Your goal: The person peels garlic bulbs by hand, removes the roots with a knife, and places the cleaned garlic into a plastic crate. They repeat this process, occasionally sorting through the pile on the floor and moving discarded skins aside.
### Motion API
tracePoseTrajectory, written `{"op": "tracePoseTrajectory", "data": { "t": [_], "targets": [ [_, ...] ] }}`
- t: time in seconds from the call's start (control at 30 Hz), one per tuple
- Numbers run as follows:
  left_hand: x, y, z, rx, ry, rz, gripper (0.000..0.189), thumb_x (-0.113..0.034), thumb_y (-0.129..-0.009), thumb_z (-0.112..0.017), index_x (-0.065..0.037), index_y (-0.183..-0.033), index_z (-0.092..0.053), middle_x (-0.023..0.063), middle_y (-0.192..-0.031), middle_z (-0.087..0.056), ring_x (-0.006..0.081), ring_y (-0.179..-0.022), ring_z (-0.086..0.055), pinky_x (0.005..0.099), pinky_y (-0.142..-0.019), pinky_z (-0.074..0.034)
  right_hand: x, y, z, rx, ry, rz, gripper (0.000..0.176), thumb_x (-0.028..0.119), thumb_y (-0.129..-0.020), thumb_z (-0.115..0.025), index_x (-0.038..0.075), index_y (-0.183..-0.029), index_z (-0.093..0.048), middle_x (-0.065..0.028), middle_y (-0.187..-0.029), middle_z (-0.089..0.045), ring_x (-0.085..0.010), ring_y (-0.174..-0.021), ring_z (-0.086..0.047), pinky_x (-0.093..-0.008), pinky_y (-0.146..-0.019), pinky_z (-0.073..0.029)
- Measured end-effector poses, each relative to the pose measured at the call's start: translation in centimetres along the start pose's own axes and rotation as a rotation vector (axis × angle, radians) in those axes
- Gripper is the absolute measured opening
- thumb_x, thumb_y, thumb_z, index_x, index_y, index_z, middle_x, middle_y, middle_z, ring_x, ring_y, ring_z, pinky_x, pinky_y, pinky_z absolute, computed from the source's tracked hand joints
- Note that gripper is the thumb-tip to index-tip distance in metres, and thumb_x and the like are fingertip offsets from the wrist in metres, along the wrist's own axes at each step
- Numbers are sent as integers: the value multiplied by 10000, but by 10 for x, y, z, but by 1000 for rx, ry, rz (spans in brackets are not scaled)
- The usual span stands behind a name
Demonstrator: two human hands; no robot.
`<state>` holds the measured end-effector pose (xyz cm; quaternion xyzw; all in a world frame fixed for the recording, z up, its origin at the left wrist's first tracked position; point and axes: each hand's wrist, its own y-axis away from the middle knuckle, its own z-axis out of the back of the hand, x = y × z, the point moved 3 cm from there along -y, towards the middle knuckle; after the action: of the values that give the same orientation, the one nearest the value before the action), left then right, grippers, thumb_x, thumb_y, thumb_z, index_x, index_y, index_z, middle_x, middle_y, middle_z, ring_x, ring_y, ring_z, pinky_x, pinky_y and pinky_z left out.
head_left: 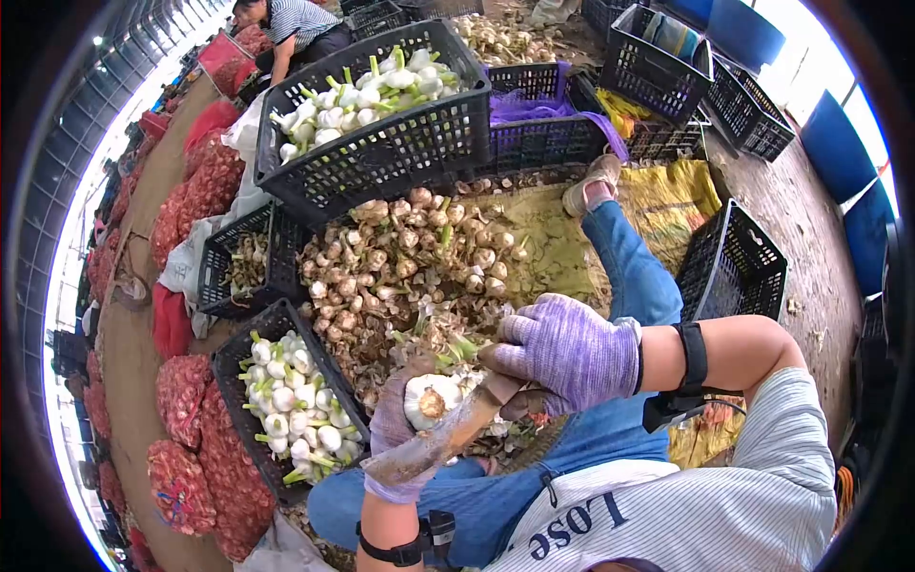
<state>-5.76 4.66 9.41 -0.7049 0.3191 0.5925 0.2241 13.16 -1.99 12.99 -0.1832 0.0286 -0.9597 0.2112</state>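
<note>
My left hand (389,419), in a purple glove, is closed around a white garlic bulb (432,398) with its root end facing up. My right hand (572,353), also gloved, grips a knife (443,440). The knife's broad, dirt-smeared blade slants down across the front of the left hand, close below the bulb. Its handle is mostly hidden by the right fingers. Green-tipped stalks and dry leaves (456,348) show just beyond the hands. Past them lies a heap of untrimmed garlic (381,253) with earthy skins.
Trimmed garlic fills a black crate (357,412) on the left and a bigger raised crate (381,143) ahead. Red net sacks (224,467) line the left side. Another black crate (734,262) tilts at right. A person in a striped shirt (297,24) bends at the far left.
</note>
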Motion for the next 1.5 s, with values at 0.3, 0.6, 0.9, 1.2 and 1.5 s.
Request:
{"op": "tracePoseTrajectory", "data": {
  "t": [0.3, 0.6, 0.9, 1.2, 1.5],
  "targets": [
    [-21, -3, -17, -96, -263, 60, 717, -196, -573, -809, -18, -1142, -408, 101, -1050, -509, 193, -916, -548, 298, -778, -469, -2, 3, -9, -36, -45, 18, 410, 423, -709, -597, 69, -899, -514, -119, -773, -516, -306, -654, -563, -412, -564, -441],
    [-22, 3, -26, -33, -684, -222, 498, -71, -724, -675, -33, -1135, -395, 123, -1033, -540, 222, -915, -575, 338, -776, -497, -9, 7, -25, 84, -82, 54, 409, 402, -691, -616, 82, -925, -517, -103, -748, -547, -290, -682, -590, -411, -570, -454],
    [-21, 1, -26, 1, -756, -264, 592, -150, -670, -749, -7, -1108, -376, 140, -989, -553, 223, -883, -590, 318, -757, -493, -29, 12, -37, 56, -107, 55, 435, 426, -666, -609, 84, -917, -512, -96, -748, -522, -306, -675, -546, -423, -567, -421],
    [1, 11, 2, -150, -862, -219, 709, -315, -565, -810, -22, -1084, -425, 121, -962, -534, 204, -813, -571, 307, -717, -491, -72, 37, -39, -116, -111, -212, 412, 457, -739, -598, 76, -867, -506, -107, -710, -564, -327, -666, -575, -402, -576, -453],
    [22, -5, 2, -98, -664, -88, 659, -286, -589, -805, -7, -1064, -443, 105, -944, -538, 189, -833, -568, 297, -711, -486, -31, 18, -54, -4, -242, -94, 363, 410, -719, -617, 80, -818, -501, -117, -680, -544, -323, -646, -572, -405, -559, -451]
  ]
}}
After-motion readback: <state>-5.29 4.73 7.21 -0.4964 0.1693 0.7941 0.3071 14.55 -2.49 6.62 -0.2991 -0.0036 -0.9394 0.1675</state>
